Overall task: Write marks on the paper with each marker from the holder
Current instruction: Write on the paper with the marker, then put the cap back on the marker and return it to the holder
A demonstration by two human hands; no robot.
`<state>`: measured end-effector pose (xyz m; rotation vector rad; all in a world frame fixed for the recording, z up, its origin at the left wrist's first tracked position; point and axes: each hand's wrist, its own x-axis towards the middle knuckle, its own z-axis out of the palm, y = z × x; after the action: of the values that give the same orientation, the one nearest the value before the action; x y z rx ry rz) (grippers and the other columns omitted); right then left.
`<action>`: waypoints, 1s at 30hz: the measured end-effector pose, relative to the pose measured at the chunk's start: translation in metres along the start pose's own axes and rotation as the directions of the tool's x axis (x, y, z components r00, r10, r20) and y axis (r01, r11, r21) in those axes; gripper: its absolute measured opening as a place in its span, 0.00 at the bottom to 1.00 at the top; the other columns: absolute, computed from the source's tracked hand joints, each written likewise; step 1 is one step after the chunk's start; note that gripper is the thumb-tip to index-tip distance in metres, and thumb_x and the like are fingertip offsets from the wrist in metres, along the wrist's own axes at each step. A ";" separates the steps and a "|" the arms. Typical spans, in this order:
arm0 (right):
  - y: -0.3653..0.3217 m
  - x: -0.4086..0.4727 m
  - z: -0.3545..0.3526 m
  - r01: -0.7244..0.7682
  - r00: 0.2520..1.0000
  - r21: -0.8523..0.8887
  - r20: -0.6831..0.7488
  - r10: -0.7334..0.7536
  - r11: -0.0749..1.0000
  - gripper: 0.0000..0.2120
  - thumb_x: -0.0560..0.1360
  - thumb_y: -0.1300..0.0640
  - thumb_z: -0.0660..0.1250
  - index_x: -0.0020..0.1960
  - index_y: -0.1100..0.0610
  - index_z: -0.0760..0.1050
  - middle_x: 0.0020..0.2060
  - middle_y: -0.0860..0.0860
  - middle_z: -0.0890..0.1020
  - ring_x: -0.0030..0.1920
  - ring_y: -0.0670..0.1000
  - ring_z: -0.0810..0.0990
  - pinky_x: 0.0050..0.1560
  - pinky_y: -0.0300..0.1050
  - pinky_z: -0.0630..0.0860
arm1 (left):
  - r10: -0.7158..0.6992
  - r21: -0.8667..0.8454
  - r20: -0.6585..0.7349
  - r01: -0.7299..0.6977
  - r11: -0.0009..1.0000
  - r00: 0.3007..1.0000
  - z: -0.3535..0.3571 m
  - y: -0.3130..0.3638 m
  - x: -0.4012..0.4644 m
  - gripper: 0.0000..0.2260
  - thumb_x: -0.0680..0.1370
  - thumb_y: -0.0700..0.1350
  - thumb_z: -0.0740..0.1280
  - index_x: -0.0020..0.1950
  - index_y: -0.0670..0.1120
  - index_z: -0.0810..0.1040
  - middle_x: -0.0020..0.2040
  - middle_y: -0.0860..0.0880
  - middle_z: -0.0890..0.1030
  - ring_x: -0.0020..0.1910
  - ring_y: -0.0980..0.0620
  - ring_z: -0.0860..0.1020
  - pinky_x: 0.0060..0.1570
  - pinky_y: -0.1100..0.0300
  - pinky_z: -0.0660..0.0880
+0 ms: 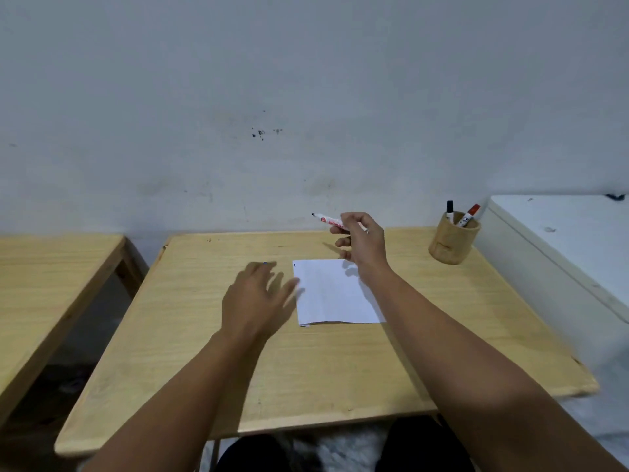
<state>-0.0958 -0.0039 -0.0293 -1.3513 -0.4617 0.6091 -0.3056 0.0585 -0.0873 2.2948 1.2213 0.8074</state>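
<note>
A white sheet of paper (335, 291) lies on the wooden table (204, 335), with a small dark mark at its top left corner. My right hand (364, 241) hovers above the paper's far edge and grips an uncapped marker (326, 220), its dark tip pointing left. My left hand (258, 294) rests flat on the table, fingers spread, touching the paper's left edge. A small blue object, possibly a cap, peeks out at its fingertips. At the back right stands a round wooden holder (452, 241) with a black-capped marker (450, 209) and a red-capped marker (471, 214).
A second wooden table (51, 267) stands to the left, across a gap. A white cabinet or appliance (561, 240) sits against the table's right side. A pale wall runs directly behind the table. My knees show below the table's front edge.
</note>
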 end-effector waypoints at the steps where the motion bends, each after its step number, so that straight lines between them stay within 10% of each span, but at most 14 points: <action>1: 0.001 -0.001 -0.004 -0.005 1.000 -0.018 0.008 0.005 1.000 0.01 0.82 0.59 0.70 0.52 0.55 0.81 0.41 0.53 0.87 0.26 0.46 0.76 0.29 0.39 0.70 | -0.028 -0.017 -0.047 0.027 0.999 0.999 -0.001 0.001 0.009 0.24 0.76 0.63 0.67 0.68 0.55 0.77 0.63 0.57 0.77 0.60 0.52 0.79 0.52 0.54 0.76; 5: 0.011 -0.009 -0.017 -0.002 0.998 -0.128 0.060 0.009 0.992 0.04 0.80 0.64 0.73 0.53 0.57 0.82 0.43 0.53 0.88 0.28 0.44 0.79 0.28 0.38 0.72 | -0.148 0.001 0.062 0.148 0.989 0.987 -0.001 -0.002 0.044 0.19 0.80 0.55 0.66 0.71 0.54 0.76 0.65 0.53 0.79 0.60 0.49 0.80 0.52 0.54 0.75; 11: 0.035 -0.013 -0.029 0.085 0.988 -0.303 0.151 -0.040 0.949 0.08 0.78 0.63 0.76 0.56 0.56 0.88 0.39 0.47 0.82 0.28 0.38 0.76 0.31 0.33 0.72 | -0.264 -0.119 0.082 0.273 0.955 0.961 0.004 -0.007 0.058 0.08 0.78 0.41 0.68 0.47 0.48 0.87 0.47 0.49 0.87 0.48 0.46 0.83 0.43 0.56 0.75; 14: 0.043 -0.012 -0.025 0.128 0.978 -0.356 0.199 -0.059 0.925 0.06 0.76 0.57 0.79 0.52 0.51 0.89 0.38 0.40 0.83 0.32 0.38 0.77 0.37 0.37 0.72 | -0.361 -0.608 0.196 0.402 0.685 0.912 -0.004 0.006 0.070 0.06 0.78 0.38 0.71 0.43 0.42 0.86 0.41 0.45 0.86 0.43 0.49 0.83 0.48 0.52 0.81; 18: 0.041 -0.013 -0.019 0.169 0.971 -0.384 0.223 -0.086 0.908 0.06 0.76 0.58 0.78 0.52 0.52 0.90 0.35 0.37 0.83 0.33 0.35 0.78 0.39 0.33 0.72 | -0.320 -0.753 0.301 0.429 0.499 0.899 -0.010 0.030 0.083 0.03 0.79 0.40 0.72 0.47 0.42 0.85 0.43 0.44 0.86 0.43 0.51 0.84 0.50 0.56 0.81; 30: 0.006 -0.030 -0.039 0.269 0.958 -0.388 0.199 -0.205 0.881 0.03 0.77 0.61 0.77 0.49 0.54 0.88 0.41 0.43 0.85 0.36 0.32 0.79 0.41 0.28 0.71 | -0.232 -0.718 0.266 0.353 0.600 0.936 -0.022 0.086 0.066 0.06 0.77 0.36 0.73 0.41 0.41 0.86 0.39 0.41 0.84 0.40 0.46 0.81 0.56 0.49 0.82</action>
<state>-0.0950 -0.0519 -0.0402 -1.6210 -0.9079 0.4230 -0.2386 0.0709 0.0001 1.3803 0.9027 0.8022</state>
